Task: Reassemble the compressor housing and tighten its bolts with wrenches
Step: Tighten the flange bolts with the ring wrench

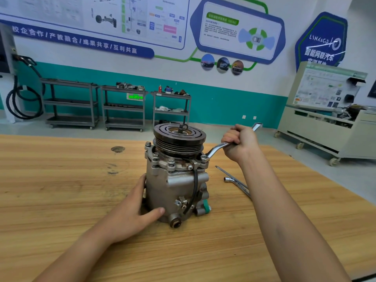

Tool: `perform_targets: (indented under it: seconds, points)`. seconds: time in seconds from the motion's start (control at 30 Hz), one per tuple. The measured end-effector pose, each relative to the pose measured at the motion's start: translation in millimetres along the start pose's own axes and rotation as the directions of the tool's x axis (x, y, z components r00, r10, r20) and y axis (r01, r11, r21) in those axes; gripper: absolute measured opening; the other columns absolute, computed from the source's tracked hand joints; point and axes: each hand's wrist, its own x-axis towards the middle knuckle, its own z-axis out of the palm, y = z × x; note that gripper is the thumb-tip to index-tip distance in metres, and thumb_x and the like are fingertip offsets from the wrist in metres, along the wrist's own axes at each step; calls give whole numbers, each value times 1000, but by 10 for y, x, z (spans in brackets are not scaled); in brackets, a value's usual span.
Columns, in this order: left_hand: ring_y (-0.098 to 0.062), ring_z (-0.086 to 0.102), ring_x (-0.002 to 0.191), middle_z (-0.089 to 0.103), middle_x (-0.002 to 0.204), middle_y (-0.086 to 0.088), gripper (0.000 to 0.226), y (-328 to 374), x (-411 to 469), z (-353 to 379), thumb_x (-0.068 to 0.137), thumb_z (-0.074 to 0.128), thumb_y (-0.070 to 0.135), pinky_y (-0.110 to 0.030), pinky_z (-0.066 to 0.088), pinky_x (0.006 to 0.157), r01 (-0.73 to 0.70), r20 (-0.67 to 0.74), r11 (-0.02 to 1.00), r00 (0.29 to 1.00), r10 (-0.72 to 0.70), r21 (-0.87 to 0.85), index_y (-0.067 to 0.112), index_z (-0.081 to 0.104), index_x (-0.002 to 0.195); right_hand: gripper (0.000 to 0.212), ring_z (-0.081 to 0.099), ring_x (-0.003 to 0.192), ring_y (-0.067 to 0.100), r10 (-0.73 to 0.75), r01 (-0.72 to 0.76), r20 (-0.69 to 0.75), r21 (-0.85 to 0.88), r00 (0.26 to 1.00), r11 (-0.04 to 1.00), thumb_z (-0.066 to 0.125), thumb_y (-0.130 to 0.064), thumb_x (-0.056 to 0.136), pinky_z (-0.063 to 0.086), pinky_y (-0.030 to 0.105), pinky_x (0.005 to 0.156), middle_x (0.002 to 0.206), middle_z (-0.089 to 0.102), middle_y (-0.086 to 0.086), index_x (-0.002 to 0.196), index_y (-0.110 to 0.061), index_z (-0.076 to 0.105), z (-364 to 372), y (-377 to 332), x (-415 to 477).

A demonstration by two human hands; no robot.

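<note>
Head view: right hand (241, 142) grips wrench (216, 148) on bolt (204, 158); left hand (130, 212) clasps compressor (173, 186); cart (124, 107) holds parts; sign (321, 43) reads LYNK&CO.

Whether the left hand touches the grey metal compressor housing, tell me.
Touching. The head view shows the left hand gripping the grey metal compressor housing, fingers on its side and thumb across its lower front.
</note>
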Motion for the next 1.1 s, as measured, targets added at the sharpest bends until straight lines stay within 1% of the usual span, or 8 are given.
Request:
perform_targets:
  seconds: [0.13, 0.27, 0.4, 0.53, 0.77, 0.93, 1.0, 1.1]
  points:
    - [-7, 37, 131, 22, 149, 16, 94, -32, 10, -1, 80, 66, 41, -26, 31, 109, 1, 1, 1000, 1000, -1, 6, 39, -3, 144, 40, 19, 23, 7, 15, -14, -18, 87, 1000, 996, 35, -11, 97, 21, 14, 28, 33, 22, -6, 58, -15, 32, -103, 21, -17]
    - [-4, 41, 127, 25, 144, 21, 91, -46, 8, 2, 77, 67, 45, -23, 33, 105, -17, 3, 1000, 1000, 17, -15, 52, -3, 135, 41, 19, 23, 8, -6, 14, -41, 190, 999, 982, 32, -13, 98, 21, 13, 29, 34, 22, -6, 58, -15, 30, -218, 23, -53]
    - [-5, 42, 127, 25, 147, 19, 95, -85, 20, -1, 75, 65, 51, -28, 35, 106, 2, 9, 1000, 1000, -2, -13, 43, 0, 143, 38, 19, 24, 8, -112, 126, -83, 203, 990, 971, 31, -13, 99, 22, 12, 30, 34, 22, -6, 61, -15, 30, -256, 30, -153]
    - [-3, 42, 126, 24, 142, 24, 95, -72, 17, 3, 72, 63, 57, -19, 34, 99, -9, 3, 1000, 1000, 9, 1, 49, -4, 140, 33, 21, 28, 9, -308, 327, -119, 199, 944, 924, 32, -15, 99, 27, 10, 35, 38, 23, -6, 66, -15, 33, -281, 115, -401]
    - [1, 39, 123, 22, 140, 27, 89, -44, -6, 13, 77, 63, 51, -6, 32, 90, 8, -6, 1000, 1000, -8, 17, 55, -7, 132, 49, 27, 38, 13, -718, 719, 133, 48, 683, 693, 38, -29, 96, 41, 19, 51, 37, 24, -7, 48, -22, 48, -378, 550, -984]
    - [-5, 36, 131, 23, 150, 16, 96, -55, 11, 43, 81, 63, 50, -22, 32, 106, 5, -50, 997, 999, -2, 72, 38, -7, 145, 38, 37, 45, 13, -796, 845, 286, -181, 534, 502, 47, -21, 82, 45, 20, 59, 42, 37, -7, 44, -22, 52, -396, 772, -1118]
    - [-7, 36, 132, 23, 151, 14, 95, -65, 14, 53, 81, 62, 48, -26, 31, 108, 2, -65, 997, 998, 3, 74, 37, -6, 146, 31, 43, 50, 8, -800, 886, 390, -289, 455, 363, 52, -26, 79, 42, 18, 57, 47, 43, -8, 48, -23, 55, -401, 854, -1160]
    - [-10, 35, 133, 22, 152, 12, 96, -69, -2, 36, 81, 63, 48, -32, 31, 110, 16, -60, 997, 998, -11, 75, 33, -6, 147, 30, 42, 53, 1, -738, 923, 607, -380, 294, 55, 51, -25, 83, 36, 14, 54, 54, 42, -11, 53, -21, 47, -364, 981, -1193]
